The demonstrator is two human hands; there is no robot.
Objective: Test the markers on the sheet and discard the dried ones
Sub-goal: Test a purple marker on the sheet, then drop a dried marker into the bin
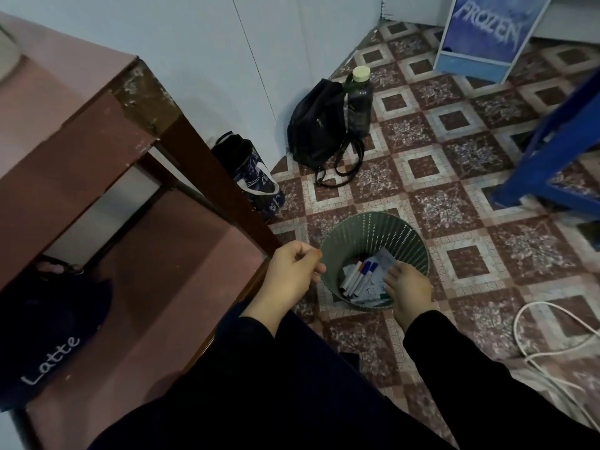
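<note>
Hovering right hand (407, 287) over markers (357, 275) in bin (373, 219); left hand (292, 272) curled.

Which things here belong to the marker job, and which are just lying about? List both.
Job: bin, markers in it, paper in it, right hand over the bin.

Lying about: backpack, bottle, tote bag, white cable, table.
</note>
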